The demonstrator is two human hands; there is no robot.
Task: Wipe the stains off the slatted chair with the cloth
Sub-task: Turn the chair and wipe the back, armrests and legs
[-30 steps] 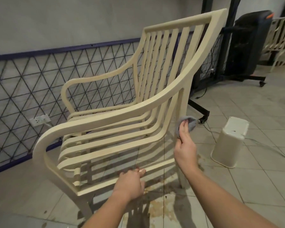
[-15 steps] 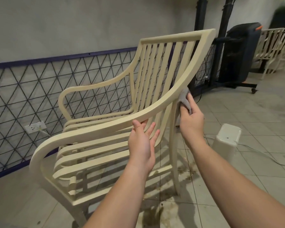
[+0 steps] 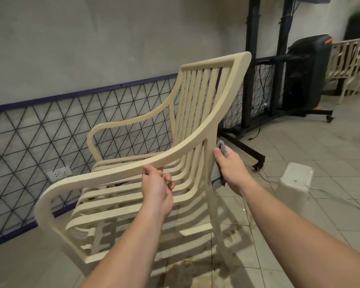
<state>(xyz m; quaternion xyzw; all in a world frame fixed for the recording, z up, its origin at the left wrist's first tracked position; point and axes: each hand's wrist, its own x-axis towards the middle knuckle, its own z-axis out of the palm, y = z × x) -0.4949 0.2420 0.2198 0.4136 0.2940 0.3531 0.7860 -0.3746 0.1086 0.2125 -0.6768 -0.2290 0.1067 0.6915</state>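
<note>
A cream slatted plastic armchair [image 3: 116,175] stands in the middle of the view, turned side-on with its back to the right. My left hand [image 3: 157,187] grips the near armrest from below, fingers curled around it. My right hand [image 3: 230,169] holds a grey cloth [image 3: 222,149] pressed against the chair's rear leg, just under where the armrest meets the back. Part of the cloth hangs below the hand and the rest is hidden in the palm.
A white upturned bin [image 3: 294,187] stands on the tiled floor to the right. A black stand on wheels [image 3: 249,150] and a black speaker [image 3: 306,75] sit behind the chair. A wire-mesh fence [image 3: 29,142] lines the wall. Brown stains [image 3: 185,269] mark the floor under the chair.
My left hand rose from the seat's front edge and closed on the armrest. My right hand with the cloth went up the rear leg, then slid down a little.
</note>
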